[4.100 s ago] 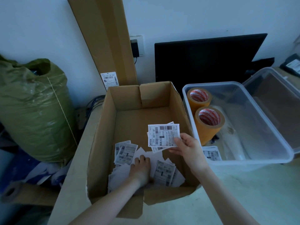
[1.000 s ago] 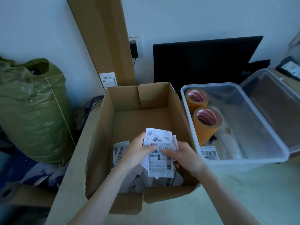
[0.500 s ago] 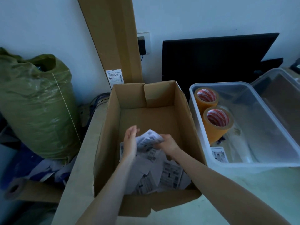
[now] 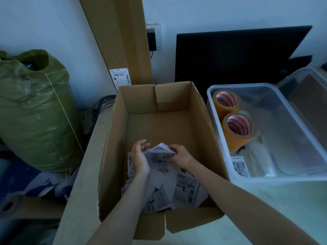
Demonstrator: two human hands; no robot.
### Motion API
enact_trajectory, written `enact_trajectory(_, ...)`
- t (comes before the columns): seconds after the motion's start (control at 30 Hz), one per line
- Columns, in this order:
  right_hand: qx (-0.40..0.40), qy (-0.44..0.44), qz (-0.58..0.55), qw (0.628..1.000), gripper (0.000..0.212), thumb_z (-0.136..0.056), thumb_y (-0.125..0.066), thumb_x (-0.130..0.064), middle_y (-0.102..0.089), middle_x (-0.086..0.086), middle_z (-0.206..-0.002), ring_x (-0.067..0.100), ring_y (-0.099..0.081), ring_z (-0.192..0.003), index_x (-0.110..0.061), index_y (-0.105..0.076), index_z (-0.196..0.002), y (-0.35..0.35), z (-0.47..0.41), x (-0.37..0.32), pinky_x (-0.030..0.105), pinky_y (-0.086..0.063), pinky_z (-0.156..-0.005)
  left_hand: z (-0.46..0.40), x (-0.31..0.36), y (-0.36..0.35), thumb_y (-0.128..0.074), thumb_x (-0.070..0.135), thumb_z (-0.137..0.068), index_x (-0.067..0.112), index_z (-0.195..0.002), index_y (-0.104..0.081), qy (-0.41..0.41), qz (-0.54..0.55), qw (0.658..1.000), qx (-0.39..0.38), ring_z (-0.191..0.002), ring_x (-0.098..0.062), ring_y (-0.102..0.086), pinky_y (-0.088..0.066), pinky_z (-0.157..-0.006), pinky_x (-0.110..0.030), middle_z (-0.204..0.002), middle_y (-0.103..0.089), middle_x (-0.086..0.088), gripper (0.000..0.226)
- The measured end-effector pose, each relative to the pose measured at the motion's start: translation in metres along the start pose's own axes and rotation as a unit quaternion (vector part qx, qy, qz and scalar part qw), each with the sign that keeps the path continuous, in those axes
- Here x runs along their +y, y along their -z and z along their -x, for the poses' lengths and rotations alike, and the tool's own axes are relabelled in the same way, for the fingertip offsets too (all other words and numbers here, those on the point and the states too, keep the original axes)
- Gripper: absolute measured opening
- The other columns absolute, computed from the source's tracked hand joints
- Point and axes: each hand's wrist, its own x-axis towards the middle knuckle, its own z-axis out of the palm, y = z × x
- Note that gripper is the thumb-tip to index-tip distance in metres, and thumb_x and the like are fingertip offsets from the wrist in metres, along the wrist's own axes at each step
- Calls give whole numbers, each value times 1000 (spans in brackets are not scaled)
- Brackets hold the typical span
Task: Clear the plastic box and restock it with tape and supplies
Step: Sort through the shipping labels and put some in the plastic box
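Both arms reach down into the carton (image 4: 115, 138). The right hand (image 4: 180, 155) pinches a crumpled bunch of labels (image 4: 159, 154) at its top edge; the left hand (image 4: 139, 156) cups the same bunch from nine o'clock, fingers loosely curled, thumb side against the paper. More labels lie loose on the carton floor toward six o'clock. At three o'clock of the carton, touching it, sits the plastic box (image 4: 265, 179), with two tape rolls (image 4: 237, 131) in its near-left corner and one label (image 4: 240, 166) at its front wall.
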Motion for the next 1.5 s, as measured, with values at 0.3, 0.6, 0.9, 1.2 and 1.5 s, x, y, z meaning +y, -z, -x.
enact_trajectory(0.3, 34, -7, 30, 999, 21, -86, -54, 8, -58, 4, -81, 13, -57, -70, -11, -58, -93, 0, 0, -3, 24, -48, -60, 3, 0, 4, -46, 26, -97, 20, -97, -66, -16, -31, 998, -61, -94, -19, -61, -46, -84, -39, -95, -67, 0, 21)
enact_trajectory(0.6, 36, -5, 15, 999, 36, -81, -59, 8, -64, 11, -102, 22, -64, -88, -12, -56, -111, 1, 3, -4, 32, -54, -71, 10, -2, 11, -58, 25, -93, 23, -97, -67, -93, -204, 956, -188, -97, -9, -57, -44, -77, -20, -99, -64, 8, 11)
enact_trajectory(0.9, 69, 59, -72, 993, 14, -95, -56, -19, -62, -2, -88, 12, -59, -83, -10, -63, -102, 5, 8, -9, 18, -45, -68, 14, -4, 16, -64, 19, -89, 24, -103, -62, -85, -226, 948, -205, -98, -9, -55, -45, -76, -23, -102, -59, 12, 15)
enact_trajectory(1.2, 73, -89, -170, 979, 16, -96, -42, -12, -56, 6, -84, 16, -52, -69, -16, -55, -87, 1, 4, -12, 27, -41, -60, 15, -7, 13, -57, 23, -94, 23, -101, -58, -33, -272, 938, -211, -92, -16, -57, -45, -69, -28, -100, -59, 0, 7)
enact_trajectory(1.5, 36, 37, 26, 998, 40, -85, -55, 8, -56, 7, -117, 12, -53, -98, -11, -51, -121, 1, 5, -5, 13, -46, -66, 14, -5, 14, -60, 5, -90, 22, -110, -52, -99, -209, 957, -173, -106, -13, -51, -44, -89, -29, -108, -55, 5, 28)
